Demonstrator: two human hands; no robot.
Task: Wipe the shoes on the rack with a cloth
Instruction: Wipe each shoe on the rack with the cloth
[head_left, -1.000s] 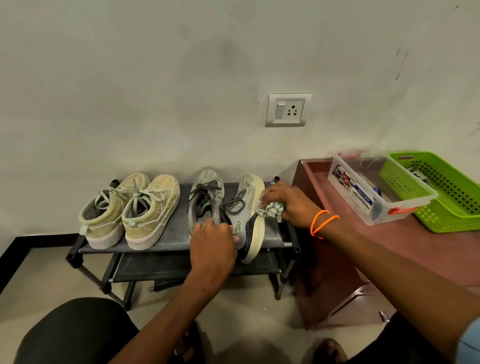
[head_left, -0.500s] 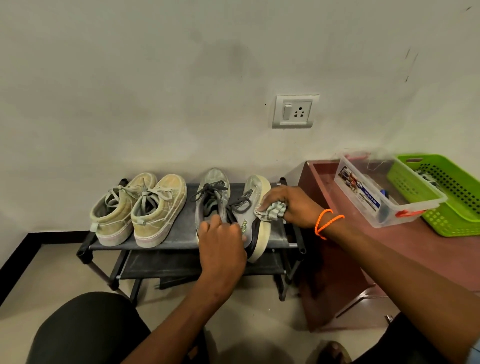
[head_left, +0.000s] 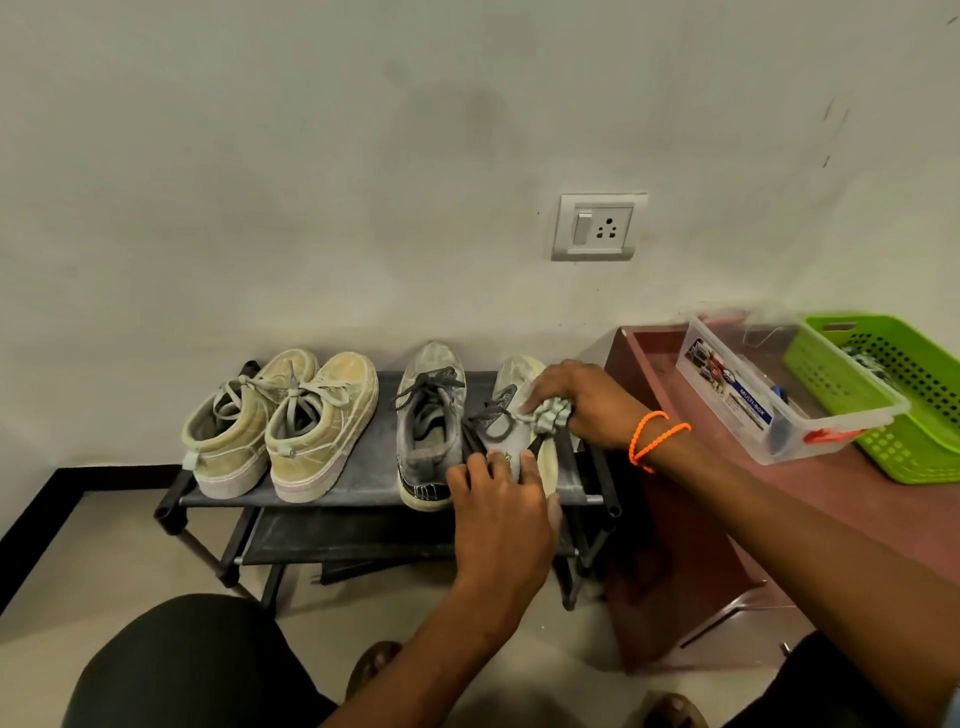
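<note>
Two pairs of shoes stand on the top shelf of a low black rack (head_left: 363, 493). The tan pair (head_left: 283, 423) is at the left. The grey pair is at the right: one grey shoe (head_left: 428, 421) stands flat, the other grey shoe (head_left: 511, 410) is tipped on its side. My left hand (head_left: 501, 512) grips the heel of the tipped shoe. My right hand (head_left: 587, 402) presses a bunched pale cloth (head_left: 548, 415) against the tipped shoe's upper near the laces.
A dark red table (head_left: 779, 499) stands right of the rack, bearing a clear plastic box (head_left: 748, 410) and a green basket (head_left: 904, 441). A wall socket (head_left: 597, 227) is above. My dark-clad knee (head_left: 182, 665) is at the bottom left. The rack has a lower shelf (head_left: 343, 535).
My right hand with the cloth has slid along the tipped shoe towards its toe. My left hand has stayed on the heel. The view has shifted slightly.
</note>
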